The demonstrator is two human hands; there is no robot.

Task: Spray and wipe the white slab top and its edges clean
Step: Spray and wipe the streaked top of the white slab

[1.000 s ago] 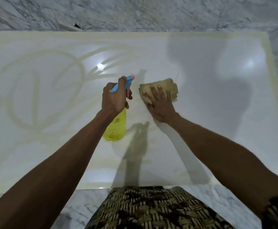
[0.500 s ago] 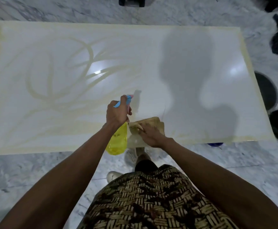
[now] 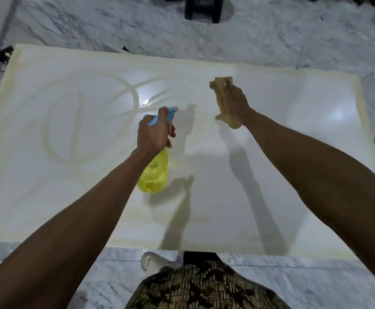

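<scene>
head view: i see the white slab (image 3: 271,152) lying wide across the marble floor (image 3: 271,36), all four edges visible, yellowish film along the rims and looping smears on the slab's left half. my left hand (image 3: 154,133) grips a yellow spray bottle (image 3: 154,172) above the slab's middle, its long axis running near-to-far, blue nozzle (image 3: 171,112) aimed toward the far edge. my right hand (image 3: 235,105) clutches a bunched tan cloth (image 3: 221,90), lifted over the slab right of the bottle. a black object (image 3: 202,7) stands beyond the far edge.
</scene>
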